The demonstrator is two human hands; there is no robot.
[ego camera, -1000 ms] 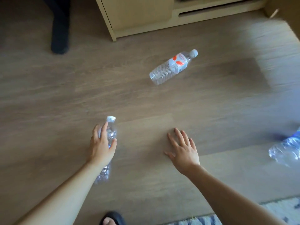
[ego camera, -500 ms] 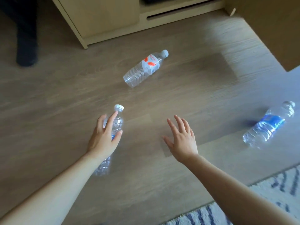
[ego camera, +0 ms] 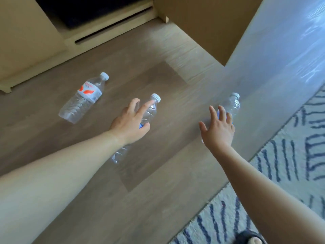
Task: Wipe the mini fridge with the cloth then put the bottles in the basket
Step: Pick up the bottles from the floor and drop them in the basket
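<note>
On the wood floor (ego camera: 158,199), three clear bottles can be seen. A blue-labelled bottle (ego camera: 151,110) is gripped by the left hand (ego camera: 131,124), thumb and fingers wrapped round its middle, white cap pointed away. The right hand (ego camera: 218,131) is held with fingers spread wide over a second blue-labelled bottle (ego camera: 232,104), which is lying near the patterned rug (ego camera: 290,164); actual contact can't be made out tbh. An orange-labelled bottle (ego camera: 82,97) is left lying by itself just beside the wooden cabinet (ego camera: 26,50).
</note>
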